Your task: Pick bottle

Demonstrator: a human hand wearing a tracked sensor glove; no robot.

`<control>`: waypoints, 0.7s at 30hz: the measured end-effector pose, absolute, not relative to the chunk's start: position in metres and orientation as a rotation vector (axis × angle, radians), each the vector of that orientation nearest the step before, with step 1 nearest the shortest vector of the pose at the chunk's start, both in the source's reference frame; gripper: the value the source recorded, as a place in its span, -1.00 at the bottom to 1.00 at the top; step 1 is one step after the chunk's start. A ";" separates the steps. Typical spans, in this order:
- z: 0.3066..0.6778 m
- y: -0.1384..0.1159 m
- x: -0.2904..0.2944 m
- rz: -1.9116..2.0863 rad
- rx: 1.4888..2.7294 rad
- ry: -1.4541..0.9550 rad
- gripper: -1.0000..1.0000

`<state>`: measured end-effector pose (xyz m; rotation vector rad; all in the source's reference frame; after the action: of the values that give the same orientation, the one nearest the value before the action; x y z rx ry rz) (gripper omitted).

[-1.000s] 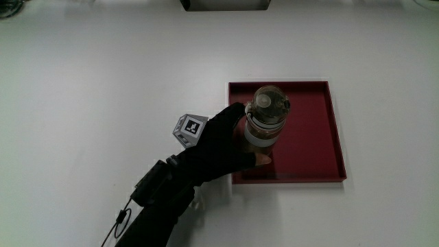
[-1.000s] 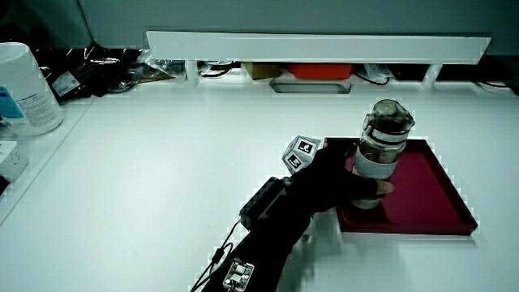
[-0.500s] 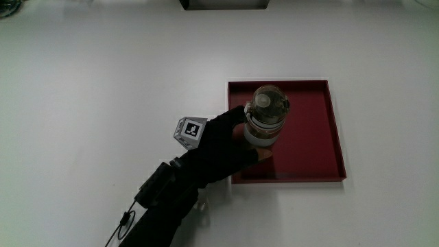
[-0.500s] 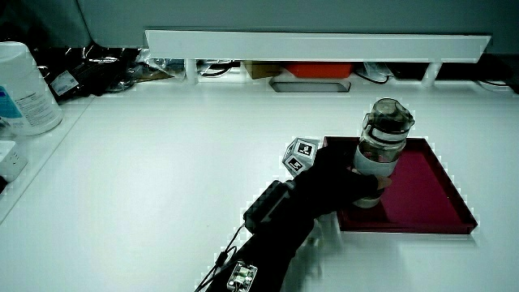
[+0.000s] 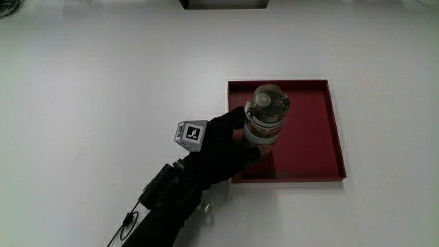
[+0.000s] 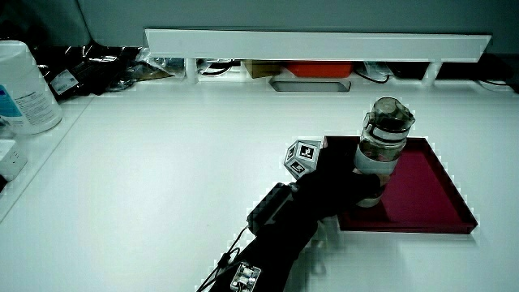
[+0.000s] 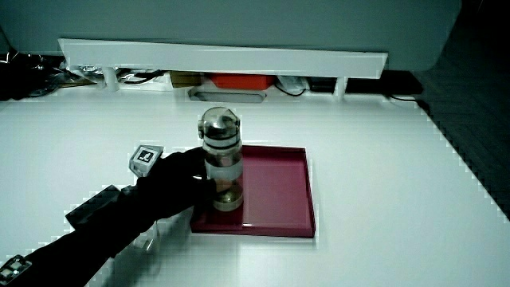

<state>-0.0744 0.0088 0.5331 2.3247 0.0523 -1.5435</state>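
Hand (image 5: 223,140) is gripping upright bottle (image 5: 265,118), fingers wrapping its body. Bottle is standing in red tray (image 5: 317,123) near the tray's person-side edge.

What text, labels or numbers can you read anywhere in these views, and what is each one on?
No words or numbers can be read.
Patterned cube on the hand: black-and-white marker squares, not text.
Bottle: pale band around it, no print visible.
White container at the table's edge in a side view: blue label, print too blurred to read.
Red tray: unmarked.
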 end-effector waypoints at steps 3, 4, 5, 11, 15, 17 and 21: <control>0.534 0.009 -0.074 -1.541 2.366 0.083 1.00; 0.534 0.010 -0.075 -1.536 2.370 0.072 1.00; 0.536 0.011 -0.075 -1.575 2.357 0.094 1.00; 0.537 0.013 -0.083 -1.626 2.311 0.000 1.00; 0.531 0.009 -0.089 -1.676 2.331 0.061 1.00; 0.524 0.007 -0.094 -1.665 2.345 0.052 1.00; 0.509 0.001 -0.106 -1.755 2.336 0.109 1.00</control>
<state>-0.1062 0.0009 0.5092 2.3360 0.1093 -1.7554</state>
